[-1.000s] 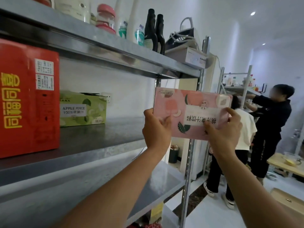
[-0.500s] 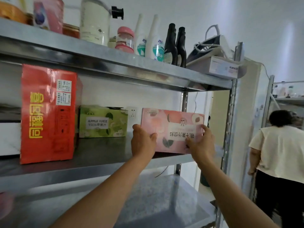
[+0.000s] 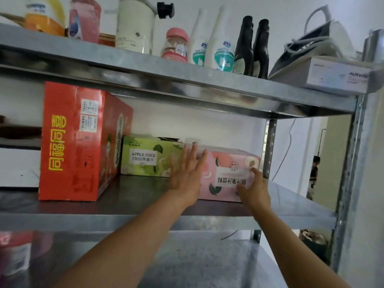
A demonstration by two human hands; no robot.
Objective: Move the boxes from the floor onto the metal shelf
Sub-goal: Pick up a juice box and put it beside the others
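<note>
Down it goes: the pink juice box (image 3: 228, 161) has left the air and now sits on the middle metal shelf (image 3: 145, 204), just right of the green apple juice box (image 3: 145, 156). Left hand (image 3: 185, 175) lies flat against its front, fingers straight; right hand (image 3: 252, 189) presses the label side, fingers lightly bent.

One head-worn camera looks straight ahead, close to the metal shelf (image 3: 83, 219), about level with its middle tier.

I see a white wall (image 3: 207, 125) beyond my right hand (image 3: 254, 190), a beige panel (image 3: 336, 159) to its right, a dark bin (image 3: 311, 240) below it.
</note>
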